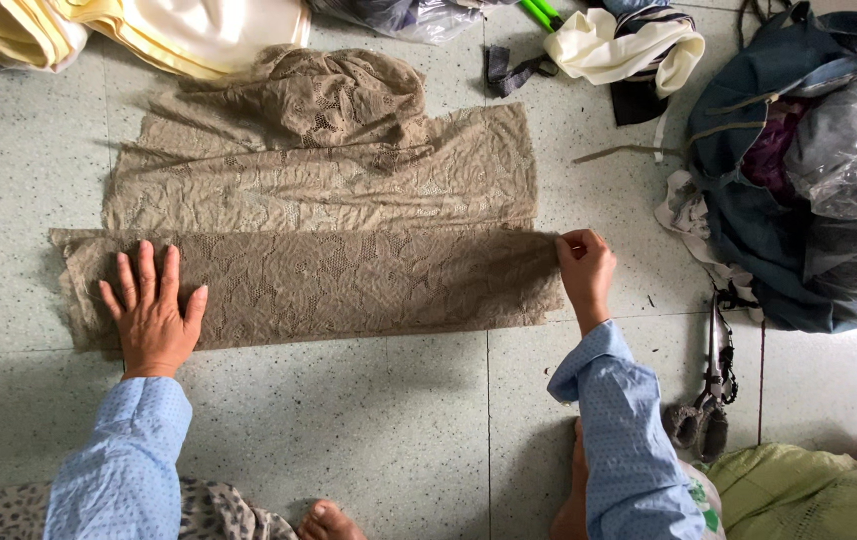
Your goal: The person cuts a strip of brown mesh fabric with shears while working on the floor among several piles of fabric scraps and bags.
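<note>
A long piece of tan lace fabric [349, 200] lies spread on the tiled floor, its near part folded into a flat band and its far end bunched up. My left hand [152, 310] presses flat on the left end of the folded band, fingers spread. My right hand [586, 272] pinches the upper right corner of the band between thumb and fingers. Both arms wear light blue dotted sleeves.
Scissors [714, 380] with wrapped handles lie on the floor to the right. A heap of dark blue cloth and plastic bags [809, 170] fills the right side. Cream fabric folds [149, 30] lie at the top left, a cream garment [634, 50] at the top.
</note>
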